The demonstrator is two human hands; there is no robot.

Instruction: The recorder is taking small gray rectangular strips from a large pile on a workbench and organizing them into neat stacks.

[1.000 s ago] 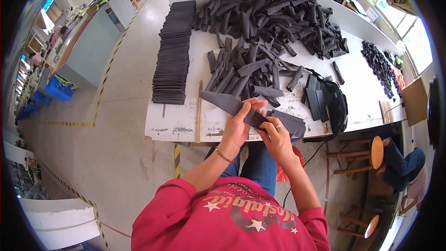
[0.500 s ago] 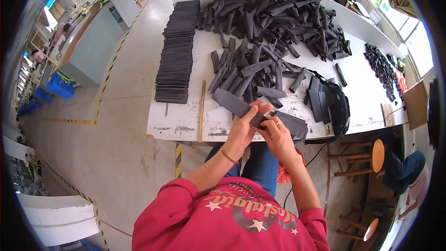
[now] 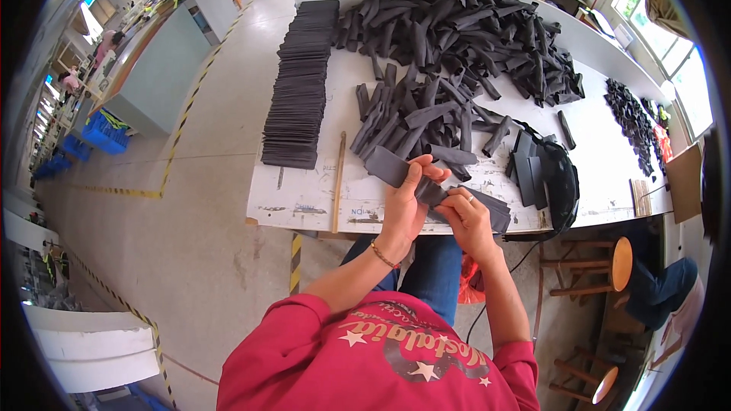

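Observation:
Near the front edge of the white table (image 3: 266, 196), my left hand (image 3: 405, 209) grips a dark grey fabric strip (image 3: 388, 167), its thumb across it and its other fingers underneath. One flat end of the strip sticks out to the upper left. At the other end my right hand (image 3: 470, 222) pinches the cloth between thumb and fingers, where it looks folded or tube-like. Partly behind my right hand lies a small stack of flat dark strips (image 3: 495, 211). Several loose fabric tubes (image 3: 407, 118) lie just beyond my hands.
A large heap of dark fabric tubes (image 3: 464, 30) fills the back. At left runs a long, neat stack of strips (image 3: 298, 84), with a wooden stick (image 3: 339, 183) nearby. A black bag (image 3: 565, 186) holds flat dark pieces at right. Wooden stools (image 3: 620, 264) stand at lower right.
My fingers have shifted on the strip, and its free end at upper left now shows shorter. My right hand sits slightly lower and farther right. The whole view has shifted a little.

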